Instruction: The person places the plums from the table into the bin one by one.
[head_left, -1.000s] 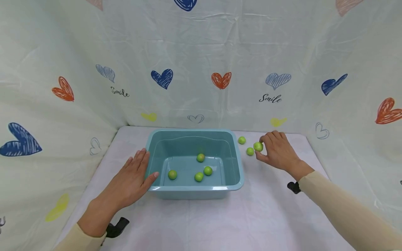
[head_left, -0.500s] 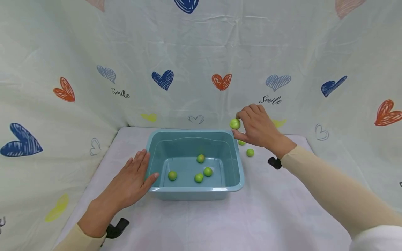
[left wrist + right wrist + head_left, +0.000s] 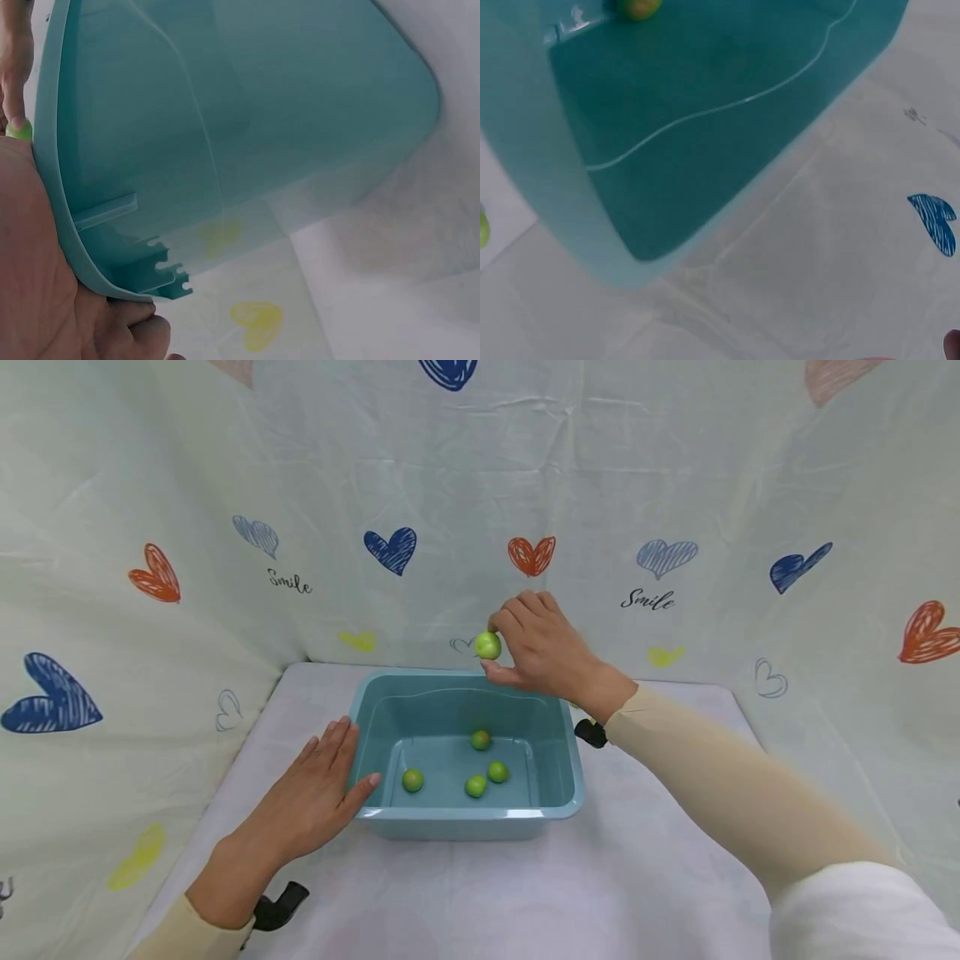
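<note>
A teal plastic tub [image 3: 465, 814] stands on the white table, with several small green balls [image 3: 481, 740] on its floor. My right hand [image 3: 492, 653] pinches one more green ball [image 3: 487, 646] between thumb and fingers, holding it in the air just above the tub's back rim. My left hand [image 3: 337, 768] lies flat and open against the tub's left wall, its thumb at the front-left corner of the rim. The left wrist view shows the tub's outer wall [image 3: 262, 112] close up beside my palm. The right wrist view looks down into the tub [image 3: 705, 97] from above.
A cloth printed with hearts [image 3: 531, 553] hangs behind and at both sides of the table. Right of the tub my forearm [image 3: 712, 777] hides part of the table; one green ball [image 3: 482, 228] shows there at the edge of the right wrist view.
My right hand lifted a green ball from the table right of the tub and carried it up and left to above the tub's back rim. The left hand stayed put.
</note>
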Motion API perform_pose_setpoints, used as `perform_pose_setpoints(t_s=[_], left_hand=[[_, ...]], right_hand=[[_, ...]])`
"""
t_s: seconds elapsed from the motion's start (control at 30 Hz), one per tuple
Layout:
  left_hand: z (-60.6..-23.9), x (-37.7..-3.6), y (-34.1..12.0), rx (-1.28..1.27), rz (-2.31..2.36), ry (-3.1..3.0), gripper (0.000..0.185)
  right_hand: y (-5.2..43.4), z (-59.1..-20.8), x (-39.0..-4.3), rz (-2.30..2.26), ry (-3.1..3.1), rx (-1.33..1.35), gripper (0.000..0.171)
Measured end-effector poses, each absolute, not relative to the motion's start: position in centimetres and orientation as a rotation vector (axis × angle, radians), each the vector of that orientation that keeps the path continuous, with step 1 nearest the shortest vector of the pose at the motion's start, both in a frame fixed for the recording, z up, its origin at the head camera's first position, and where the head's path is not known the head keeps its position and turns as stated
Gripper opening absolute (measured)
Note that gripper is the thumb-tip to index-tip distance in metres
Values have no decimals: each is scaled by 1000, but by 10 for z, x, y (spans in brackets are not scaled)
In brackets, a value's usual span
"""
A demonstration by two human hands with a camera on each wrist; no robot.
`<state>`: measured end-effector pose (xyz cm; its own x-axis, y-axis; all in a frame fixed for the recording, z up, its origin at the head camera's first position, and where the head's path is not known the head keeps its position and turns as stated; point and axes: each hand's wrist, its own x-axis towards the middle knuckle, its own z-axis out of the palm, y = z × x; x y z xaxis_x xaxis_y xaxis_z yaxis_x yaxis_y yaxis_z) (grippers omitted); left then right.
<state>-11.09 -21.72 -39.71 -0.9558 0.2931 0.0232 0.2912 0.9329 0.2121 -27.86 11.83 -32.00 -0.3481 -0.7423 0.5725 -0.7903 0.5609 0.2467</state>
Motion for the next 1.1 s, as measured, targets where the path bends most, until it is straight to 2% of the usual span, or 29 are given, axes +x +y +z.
perform_pose_setpoints(t_s=[0.47,0.7,1.1], left_hand=[[-399,-111,-220,463,354,3087,85],[-399,-112,-219,468,343,3089,84],[-397,-111,-220,470,338,3092,84]], right_hand=[[53,-374,-276,-129,-2215,1452,38],[42,-391,-272,-182,-2406,1576,37],[38,-406,-267,-262,-2572,1613,36]])
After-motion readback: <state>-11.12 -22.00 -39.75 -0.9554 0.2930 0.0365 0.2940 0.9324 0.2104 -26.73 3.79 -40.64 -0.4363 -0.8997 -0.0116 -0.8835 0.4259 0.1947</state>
